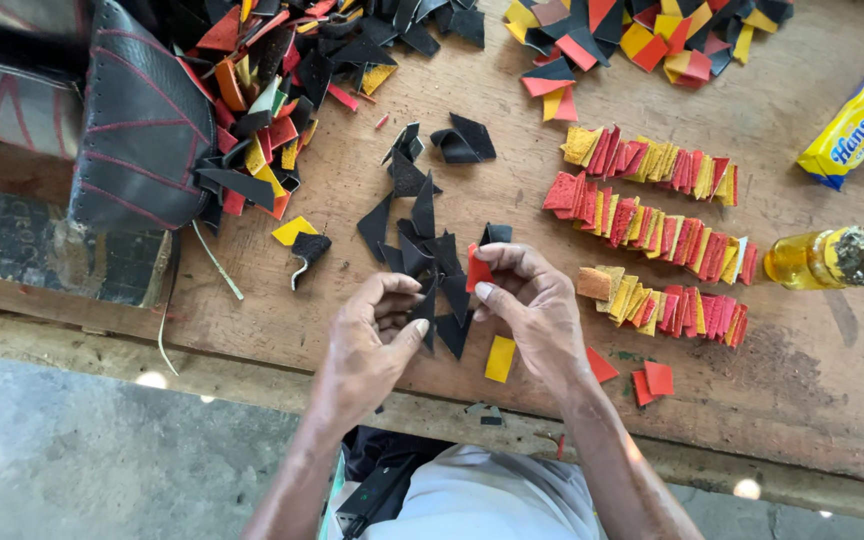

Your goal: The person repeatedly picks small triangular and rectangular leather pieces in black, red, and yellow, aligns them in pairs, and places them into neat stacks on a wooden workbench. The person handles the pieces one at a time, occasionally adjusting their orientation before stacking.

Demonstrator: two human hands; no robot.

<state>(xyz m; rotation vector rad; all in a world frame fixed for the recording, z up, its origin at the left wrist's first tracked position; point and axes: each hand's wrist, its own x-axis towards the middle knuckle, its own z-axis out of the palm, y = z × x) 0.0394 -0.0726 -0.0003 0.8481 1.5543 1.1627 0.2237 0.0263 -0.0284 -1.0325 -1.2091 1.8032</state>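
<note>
1. Scraps in black, red and yellow are heaped at the upper left of the frame [272, 110], beside a stitched black leather piece [142, 130]; this heap is unsorted.
2. Black triangles [412, 235] lie loose at the centre of the wooden table [812, 400], still to be taken up, it would seem.
3. A black piece [430, 312] is pinched between thumb and fingers of the left hand [372, 335], low in the centre.
4. A red piece [478, 268] is pinched by the right hand [532, 305], close against the black one; the two hands nearly touch.
5. A single yellow piece [499, 358] lies just below the hands.
6. Three rows of stacked red and yellow pieces [662, 235] are laid out at centre right; these appear finished.
7. A second loose pile [642, 35] remains at the top right, so much is judged left to do.
8. A yellow bottle [827, 258] and a yellow snack packet [855, 128] lie at the far right.
</note>
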